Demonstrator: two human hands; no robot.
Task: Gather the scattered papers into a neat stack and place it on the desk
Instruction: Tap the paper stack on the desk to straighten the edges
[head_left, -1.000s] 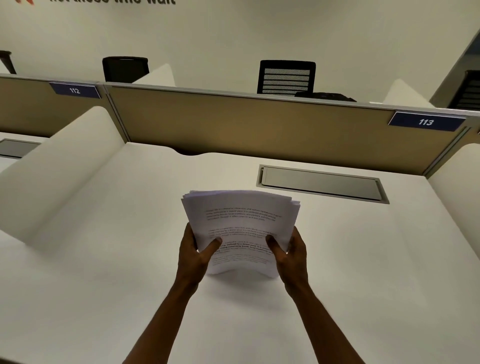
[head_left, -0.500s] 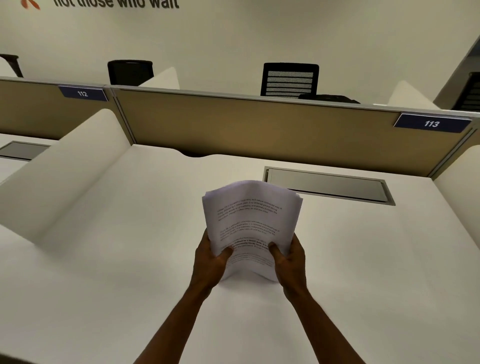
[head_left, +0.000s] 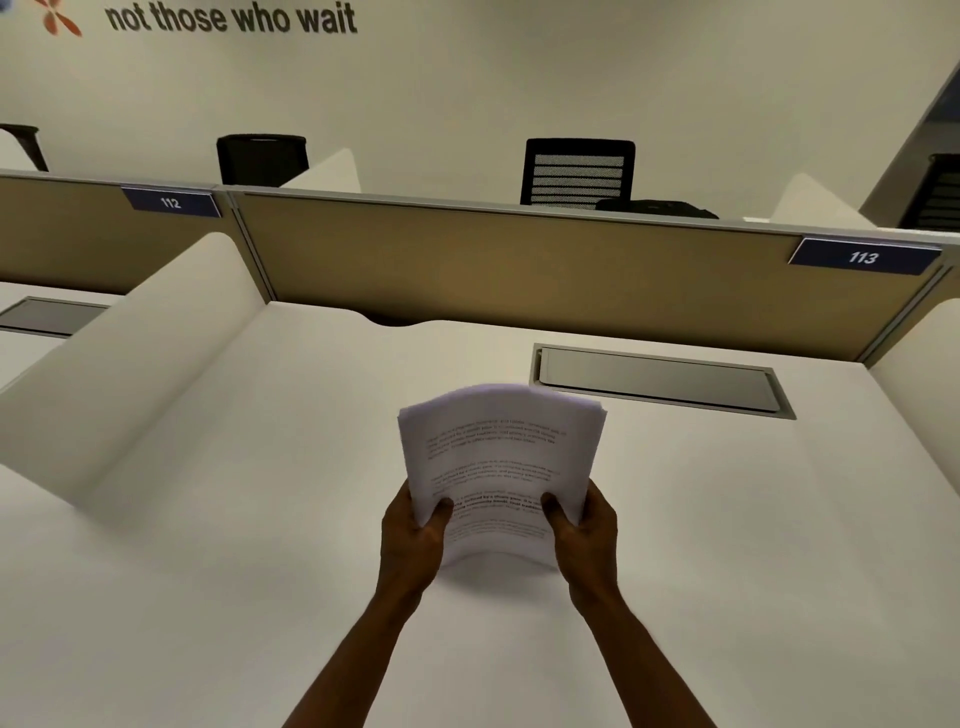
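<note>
At the centre of the frame, the stack of papers (head_left: 501, 467) is held upright, clasped at its lower corners by the left hand (head_left: 413, 535) and right hand (head_left: 587, 532), thumbs in front, its lower edge apparently on the desk (head_left: 208, 571) (presumably for squaring the sheets).

On the wall (head_left: 519, 78) at the top left, dark lettering (head_left: 231, 18) reads "not those who wait", with part of an orange emblem (head_left: 60, 18) just to its left, cut off by the frame edge. A blue plate (head_left: 170, 202) on the left partition's top rail bears the white number "112". A like blue plate (head_left: 863, 256) at the right end of the middle partition (head_left: 519, 270) bears "113". The top sheet of the paper stack (head_left: 501, 467) carries printed paragraphs, one line in bold, all too blurred to read
</note>
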